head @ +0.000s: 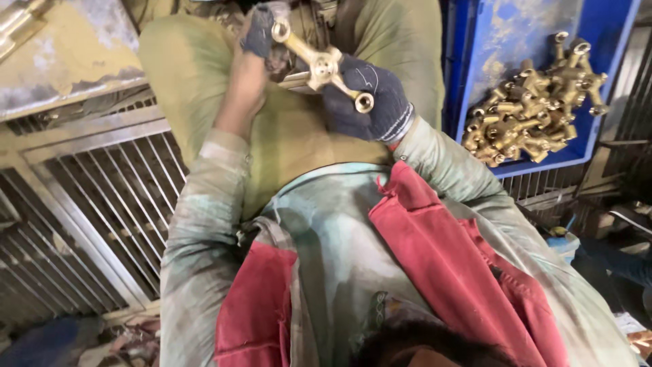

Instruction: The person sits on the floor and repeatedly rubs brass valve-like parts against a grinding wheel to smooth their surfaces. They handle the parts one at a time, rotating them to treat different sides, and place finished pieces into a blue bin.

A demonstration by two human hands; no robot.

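Head view, looking straight down the person's front. Biggest in frame: the torso, in a stained pale-green shirt (326, 231) w/ a red apron (435, 251) over it, and olive trousers (197, 68) on the lap above. Left of the legs, a metal grate (88, 204) of slanted bars runs across the floor, w/ a yellowed, worn slab (68, 54) at top left. Top right, a blue crate (516, 27), dusty inside, sits tilted beside the right knee. In its lower corner lies a heap of brass fittings (536, 109), piled tight against the crate wall, well apart from the hands. Bottom right is dark clutter, too murky to tell what.

Both hands are up over the lap, close together. Right hand (370, 98), in a dark blue knit glove w/ pale cuff, has its fingers closed round the middle of a brass cross fitting (322, 64), gripping it from below. The fitting lies diagonal: one round end at upper left, one open round end at lower right, past the glove. Left hand (261, 34) wears a similar dark glove; its fingers are curled shut on the fitting's upper-left end. Left forearm is bare below the glove, sleeve pushed back near the elbow. The fitting is held in the air between the two hands, above the trousers, not touching the crate.
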